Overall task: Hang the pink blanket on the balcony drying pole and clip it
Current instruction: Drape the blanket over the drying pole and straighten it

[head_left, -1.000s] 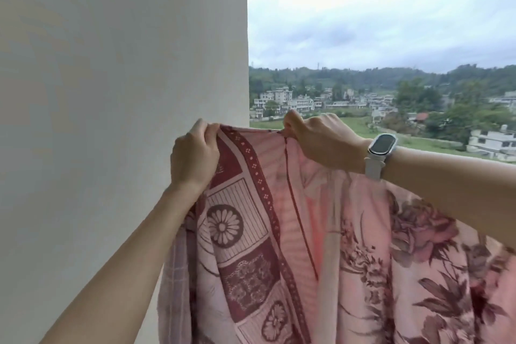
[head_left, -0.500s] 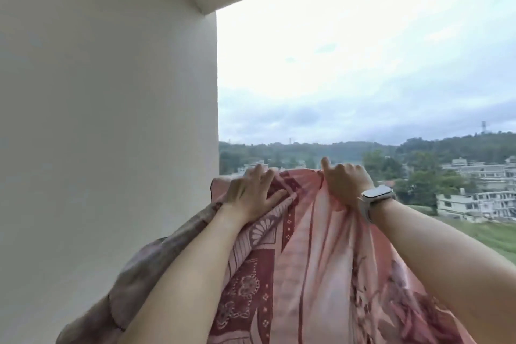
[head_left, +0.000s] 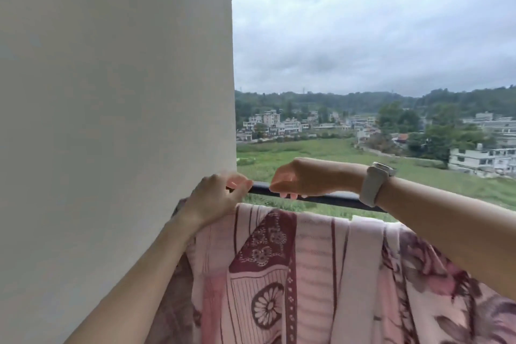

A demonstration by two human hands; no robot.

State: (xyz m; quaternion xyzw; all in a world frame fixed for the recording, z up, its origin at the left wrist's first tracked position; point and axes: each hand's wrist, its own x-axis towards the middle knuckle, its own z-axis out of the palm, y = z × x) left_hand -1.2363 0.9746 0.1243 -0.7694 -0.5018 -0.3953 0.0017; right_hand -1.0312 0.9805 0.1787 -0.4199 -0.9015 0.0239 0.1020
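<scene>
Head view, balcony, near to far. Foreground: the pink blanket (head_left: 307, 274), patterned in maroon borders and flowers, hangs in folds below the hands, its upper edge draped over a support that the cloth itself hides; whether that support is a railing or a second bar cannot be told. Left hand (head_left: 215, 201): fingers curled at the blanket's upper left corner, close to the white wall (head_left: 111, 120); it appears to pinch the cloth edge, though motion blur leaves the contact uncertain. Right hand (head_left: 301, 179), with a watch (head_left: 374, 187) at the wrist: fingers curled downward just over the dark drying pole (head_left: 329, 199), holding nothing that can be seen. The pole runs bare from the wall towards the right, just above and behind the blanket's top edge. Background: a green field, houses, wooded hills, overcast sky.

Step in hand, as judged: placing and spreading the blanket at the pole; the dark pole itself carries no cloth in this view. No clip is visible. The next move calls for lifting the top edge over the pole, evening the folds, then fetching clips.
</scene>
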